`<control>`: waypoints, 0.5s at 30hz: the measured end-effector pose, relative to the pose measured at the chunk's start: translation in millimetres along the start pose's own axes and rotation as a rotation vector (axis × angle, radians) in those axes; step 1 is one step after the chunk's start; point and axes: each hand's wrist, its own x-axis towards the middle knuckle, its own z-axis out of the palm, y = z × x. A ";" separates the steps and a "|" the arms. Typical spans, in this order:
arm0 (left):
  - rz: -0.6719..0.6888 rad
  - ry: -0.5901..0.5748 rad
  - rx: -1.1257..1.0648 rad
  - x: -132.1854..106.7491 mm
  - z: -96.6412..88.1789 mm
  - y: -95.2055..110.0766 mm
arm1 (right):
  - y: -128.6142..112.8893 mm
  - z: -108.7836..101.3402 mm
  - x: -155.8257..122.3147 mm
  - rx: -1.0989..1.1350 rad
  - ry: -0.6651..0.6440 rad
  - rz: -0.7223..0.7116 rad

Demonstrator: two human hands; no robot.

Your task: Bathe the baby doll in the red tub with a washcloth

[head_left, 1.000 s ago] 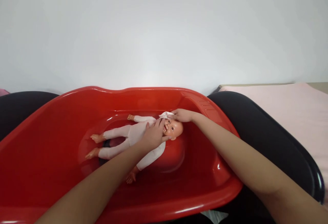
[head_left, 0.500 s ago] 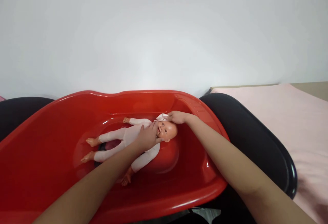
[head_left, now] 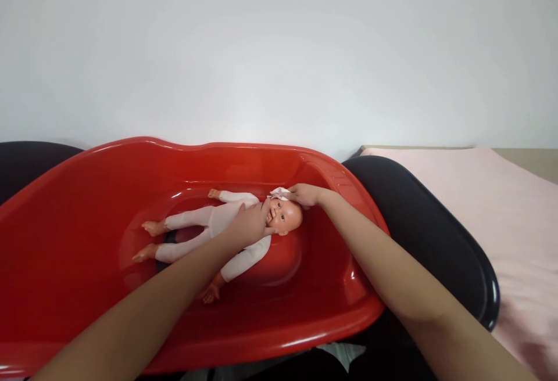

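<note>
A baby doll [head_left: 209,224] in a pale pink suit lies on its back in a red plastic tub [head_left: 87,207], head to the right on a raised headrest. My left hand [head_left: 249,224] cups the doll's chin and neck, fingers curled round the jaw. My right hand [head_left: 305,195] pinches a small white cloth [head_left: 278,193] and presses it against the far side of the doll's head.
The tub rests on a black glossy surface [head_left: 436,224] that shows on both sides. A pale pink mat [head_left: 501,207] lies to the right. A plain white wall fills the background. A bit of white material [head_left: 344,353] peeks out under the tub's near rim.
Both hands stay on the doll's head; the cloth shifts slightly at its far side. The view drifts, so the tub and doll sit a little further left.
</note>
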 end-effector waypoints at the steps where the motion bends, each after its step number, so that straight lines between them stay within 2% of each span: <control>1: 0.005 0.002 0.011 0.0 0.0 0.0 | -0.8 0.6 -0.5 0.013 -0.005 -0.053; 3: 0.013 0.008 0.021 -0.2 -0.6 0.3 | -3.2 2.7 -0.4 0.073 -0.010 -0.219; 5: 0.017 0.015 0.022 -0.3 -1.3 0.8 | -4.3 3.7 0.6 0.111 -0.011 -0.285; 6: 0.016 0.012 0.025 -0.3 -1.6 1.0 | -3.9 3.3 1.1 0.099 -0.007 -0.250; 9: -0.004 -0.015 0.058 0.1 -2.4 1.9 | -0.5 0.3 1.9 -0.015 -0.009 -0.025; 11: -0.013 -0.034 0.087 0.0 -3.1 2.5 | 0.3 -0.6 1.4 -0.056 -0.018 0.037; 15: 0.004 -0.026 0.094 -0.5 -4.1 2.7 | -3.0 1.8 0.8 0.020 -0.037 -0.194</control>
